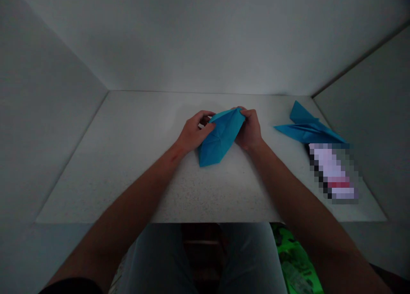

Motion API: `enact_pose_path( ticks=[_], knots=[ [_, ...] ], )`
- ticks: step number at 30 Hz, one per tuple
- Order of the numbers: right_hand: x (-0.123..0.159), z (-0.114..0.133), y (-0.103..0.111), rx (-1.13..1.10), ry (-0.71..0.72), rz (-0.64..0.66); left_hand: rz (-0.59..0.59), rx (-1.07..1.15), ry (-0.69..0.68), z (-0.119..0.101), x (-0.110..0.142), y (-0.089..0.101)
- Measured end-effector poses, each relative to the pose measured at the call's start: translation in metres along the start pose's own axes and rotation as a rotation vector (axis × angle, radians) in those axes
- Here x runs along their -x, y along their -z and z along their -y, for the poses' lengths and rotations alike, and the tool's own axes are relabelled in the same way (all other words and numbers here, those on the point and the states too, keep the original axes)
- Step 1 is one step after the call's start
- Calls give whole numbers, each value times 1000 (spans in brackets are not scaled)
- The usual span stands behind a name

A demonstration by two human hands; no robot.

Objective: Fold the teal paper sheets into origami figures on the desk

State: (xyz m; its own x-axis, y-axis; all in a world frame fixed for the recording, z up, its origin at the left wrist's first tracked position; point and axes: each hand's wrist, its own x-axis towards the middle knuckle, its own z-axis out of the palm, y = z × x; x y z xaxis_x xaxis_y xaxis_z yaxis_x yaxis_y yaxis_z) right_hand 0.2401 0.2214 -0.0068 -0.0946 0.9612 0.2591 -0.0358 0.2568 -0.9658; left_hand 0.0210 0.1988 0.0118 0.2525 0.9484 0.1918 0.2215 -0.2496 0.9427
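Note:
A creased sheet of blue paper, partly folded, is held tilted over the middle of the white table. My left hand grips its left edge, thumb on the near face and fingers curled behind. At the upper right corner my right hand pinches the paper, its thumb near the tip; most of its fingers are hidden behind the sheet. The paper's lower left point hangs close to the tabletop; I cannot tell whether it touches.
A folded blue paper plane lies at the table's right side. Just below it is a blurred-out phone-like object. White walls enclose the white tabletop at the left, back and right. Something bright green shows below the front edge.

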Motion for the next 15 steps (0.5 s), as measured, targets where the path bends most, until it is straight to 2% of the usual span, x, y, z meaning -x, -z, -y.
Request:
enact_pose_path(
  ticks=[3, 6, 9, 12, 15],
  knots=[
    [-3, -9, 2, 26, 45, -55, 13, 30, 23, 2, 2, -6],
    [2, -9, -4, 81, 69, -103, -72, -7, -14, 1, 5, -12],
    [13, -3, -13, 105, 76, -53, -156, -41, -59, -2, 7, -16],
    [17, -2, -16, 119, 62, -18, -190, -35, -67, -5, 5, -14],
    [14, -5, -12, 138, 65, -78, -195, -27, -37, -4, 0, -7]
  ],
)
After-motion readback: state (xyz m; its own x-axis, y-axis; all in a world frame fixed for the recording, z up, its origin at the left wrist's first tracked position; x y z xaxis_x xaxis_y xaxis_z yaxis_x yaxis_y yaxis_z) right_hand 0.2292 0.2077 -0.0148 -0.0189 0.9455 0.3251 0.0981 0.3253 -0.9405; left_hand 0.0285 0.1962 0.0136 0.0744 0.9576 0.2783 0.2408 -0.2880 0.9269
